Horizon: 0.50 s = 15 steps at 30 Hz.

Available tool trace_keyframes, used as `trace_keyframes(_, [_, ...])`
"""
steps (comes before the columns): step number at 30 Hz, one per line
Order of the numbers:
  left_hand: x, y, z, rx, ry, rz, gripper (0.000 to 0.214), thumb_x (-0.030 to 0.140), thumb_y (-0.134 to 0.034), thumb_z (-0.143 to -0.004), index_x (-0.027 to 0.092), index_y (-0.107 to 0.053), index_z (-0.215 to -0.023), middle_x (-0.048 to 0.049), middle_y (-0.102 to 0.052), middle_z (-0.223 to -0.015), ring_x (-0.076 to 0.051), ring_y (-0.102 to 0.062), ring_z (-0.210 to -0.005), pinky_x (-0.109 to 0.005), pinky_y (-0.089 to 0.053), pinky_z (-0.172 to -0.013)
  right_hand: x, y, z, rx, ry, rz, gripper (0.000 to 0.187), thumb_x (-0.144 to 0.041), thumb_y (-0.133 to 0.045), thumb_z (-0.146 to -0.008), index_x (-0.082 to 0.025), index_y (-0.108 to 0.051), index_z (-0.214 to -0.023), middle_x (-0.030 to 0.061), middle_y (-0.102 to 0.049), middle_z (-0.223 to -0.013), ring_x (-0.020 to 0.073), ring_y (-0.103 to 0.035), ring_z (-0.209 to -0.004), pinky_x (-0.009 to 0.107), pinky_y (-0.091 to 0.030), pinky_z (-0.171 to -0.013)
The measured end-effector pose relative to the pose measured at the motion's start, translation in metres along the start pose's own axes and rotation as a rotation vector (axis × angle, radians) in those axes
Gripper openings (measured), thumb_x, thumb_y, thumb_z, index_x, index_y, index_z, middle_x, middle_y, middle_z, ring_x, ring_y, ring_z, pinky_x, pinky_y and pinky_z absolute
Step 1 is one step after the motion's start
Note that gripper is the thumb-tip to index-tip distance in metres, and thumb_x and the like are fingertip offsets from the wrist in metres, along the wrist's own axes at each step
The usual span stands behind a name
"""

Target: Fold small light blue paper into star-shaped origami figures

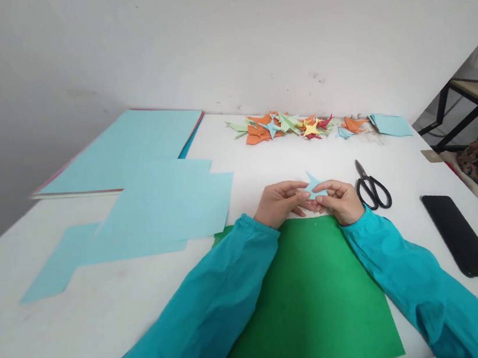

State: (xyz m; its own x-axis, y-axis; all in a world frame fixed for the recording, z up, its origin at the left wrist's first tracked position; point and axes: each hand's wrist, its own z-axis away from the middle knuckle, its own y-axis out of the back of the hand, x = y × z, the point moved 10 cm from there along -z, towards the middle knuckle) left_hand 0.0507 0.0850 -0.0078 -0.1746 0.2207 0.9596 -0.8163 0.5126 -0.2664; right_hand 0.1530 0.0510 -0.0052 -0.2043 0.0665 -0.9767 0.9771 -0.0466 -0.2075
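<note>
Between my two hands is a small light blue folded paper piece [313, 183] with a pointed tip sticking up. My left hand [282, 201] pinches its left side between thumb and fingers. On its right side my right hand [337, 198] grips it the same way, so the fingers cover much of the lower part. Both hands are just above the far edge of a green paper sheet [315, 292]. Black-handled scissors [371, 186] lie to the right of my right hand, blades pointing away.
Folded paper shapes [282, 126] in several colours lie along the wall, with a stack of light blue squares [390, 125] to their right. Large light blue sheets [159, 213] overlap on the left. A black phone [460, 235] lies near the table's right edge.
</note>
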Motion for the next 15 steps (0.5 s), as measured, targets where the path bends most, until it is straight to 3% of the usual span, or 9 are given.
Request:
trace_keyframes(4, [0.003, 0.005, -0.002, 0.066, -0.068, -0.015, 0.045, 0.025, -0.079, -0.044, 0.008, -0.06, -0.082, -0.0004, -0.064, -0.056, -0.016, -0.063, -0.052, -0.024, -0.052, -0.043, -0.003, 0.0, 0.0, 0.019, 0.047, 0.03, 0.024, -0.021, -0.074, -0.057, -0.016, -0.064, -0.078, -0.0013, -0.066, -0.056, 0.0113, -0.061, -0.047, 0.022, -0.051, -0.049])
trace_keyframes(10, [0.002, 0.004, -0.003, 0.028, -0.059, -0.007, 0.042, 0.025, -0.078, -0.045, 0.009, -0.06, -0.079, 0.001, -0.063, -0.054, -0.016, -0.063, -0.052, -0.023, -0.051, -0.041, -0.004, -0.002, 0.0, 0.023, 0.03, 0.024, 0.022, -0.02, -0.074, -0.057, -0.017, -0.064, -0.076, -0.0008, -0.067, -0.056, 0.0113, -0.061, -0.047, 0.023, -0.051, -0.049])
trace_keyframes(15, [-0.004, 0.001, -0.002, -0.048, 0.007, 0.007, 0.046, 0.026, -0.076, -0.05, 0.008, -0.06, -0.09, -0.0039, -0.067, -0.06, -0.021, -0.066, -0.061, -0.023, -0.051, -0.042, 0.006, 0.002, -0.002, 0.016, -0.046, -0.053, 0.024, -0.019, -0.076, -0.054, -0.015, -0.066, -0.076, 0.0011, -0.068, -0.056, 0.0118, -0.06, -0.045, 0.023, -0.05, -0.046])
